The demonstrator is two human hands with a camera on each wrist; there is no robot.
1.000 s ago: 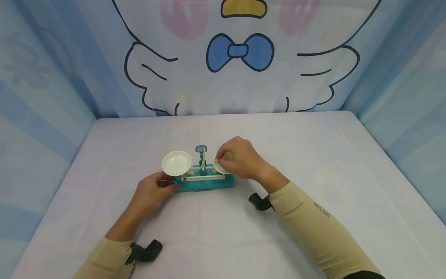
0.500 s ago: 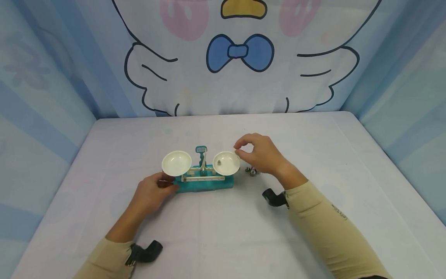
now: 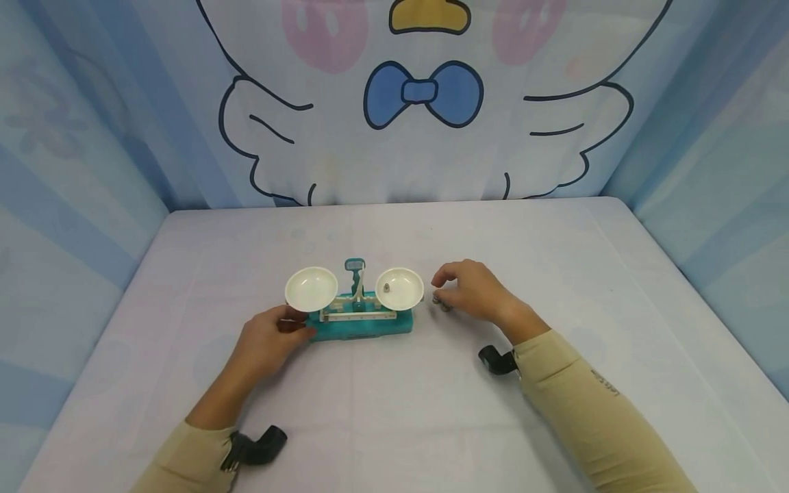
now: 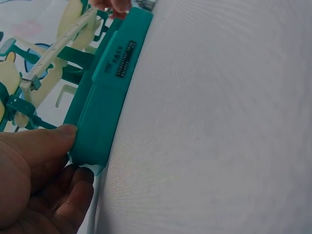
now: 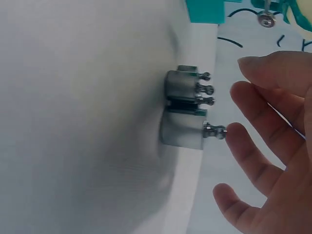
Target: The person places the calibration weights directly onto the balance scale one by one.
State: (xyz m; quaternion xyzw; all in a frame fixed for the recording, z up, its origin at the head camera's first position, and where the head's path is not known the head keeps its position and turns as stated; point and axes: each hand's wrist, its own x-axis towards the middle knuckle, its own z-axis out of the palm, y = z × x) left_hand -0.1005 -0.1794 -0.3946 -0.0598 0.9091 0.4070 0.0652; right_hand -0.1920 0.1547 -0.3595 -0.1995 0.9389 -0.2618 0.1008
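A teal balance scale [image 3: 366, 327] with two cream pans stands mid-table. At its left end my left hand [image 3: 265, 342] grips the base; in the left wrist view the thumb lies on the base [image 4: 109, 97] and the fingers curl beneath the end. One small metal weight [image 3: 386, 287] sits in the right pan [image 3: 408, 296], while the left pan [image 3: 311, 289] holds nothing. Over several silvery knobbed weights [image 5: 183, 129] to the right of the scale hovers my right hand [image 3: 477, 294]. Its fingers are spread and loosely bent, with thumb and forefinger apart and nothing between them.
White cloth covers the table [image 3: 394, 424]. Behind it hangs a curtain [image 3: 425, 157] with a cartoon figure and blue bow tie. Black wrist-worn pieces [image 3: 261, 445] stick out beside both sleeves.
My right hand has drawn back from the right pan, leaving a small weight in it, and moved right and down to the other weights. The left hand keeps its place on the base.
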